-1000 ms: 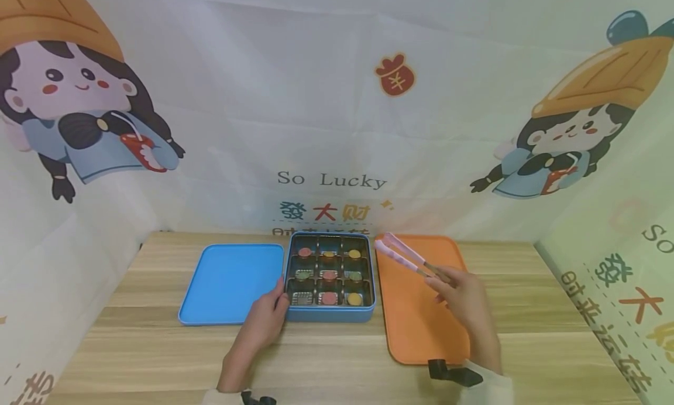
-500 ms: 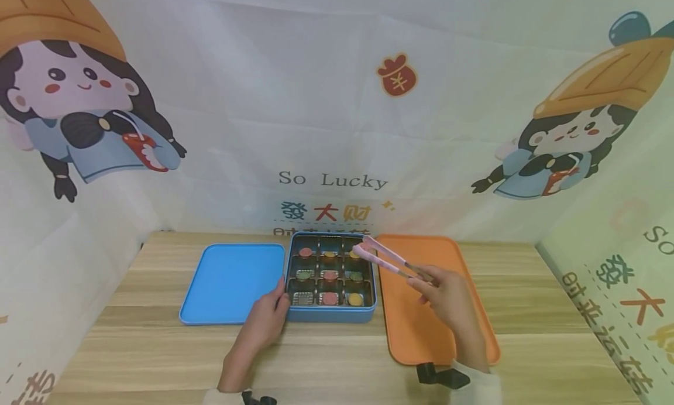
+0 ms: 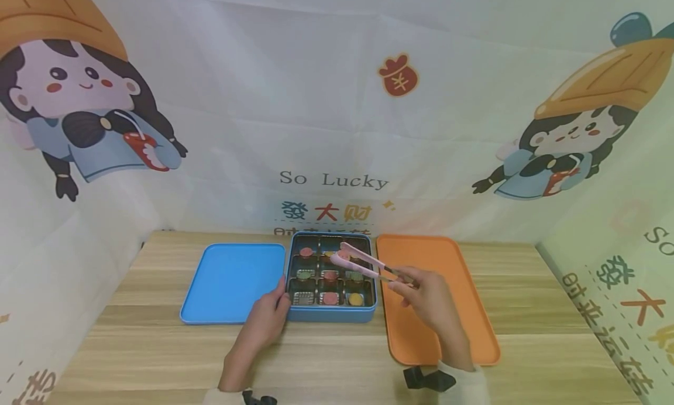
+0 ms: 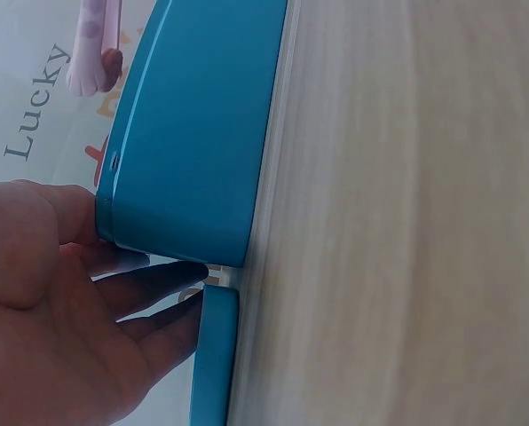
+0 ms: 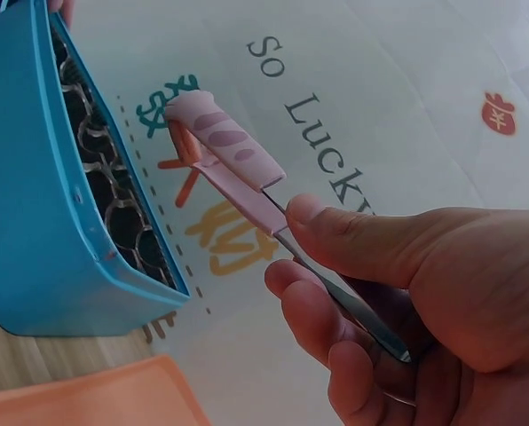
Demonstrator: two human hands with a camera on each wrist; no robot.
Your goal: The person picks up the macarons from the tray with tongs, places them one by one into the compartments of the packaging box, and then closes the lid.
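My right hand pinches pink paw-tipped tongs by their metal part. Between the tong tips is a reddish round piece, above the back part of a blue box. My left hand holds the box's near left corner, thumb at the rim and fingers along its side. The box has a dark divided insert; round pieces lie in it, such as a red one, a green one and a yellow one. Its front left compartment shows no piece. The tongs partly hide the back right compartments.
A flat blue lid lies left of the box, close to my left fingers. An orange tray lies on the right, under my right forearm. The wooden table ends at a printed cloth backdrop behind and at the sides.
My right hand has moved left, carrying the tongs and the reddish piece from above the orange tray to over the box. My left hand stays at the box corner.
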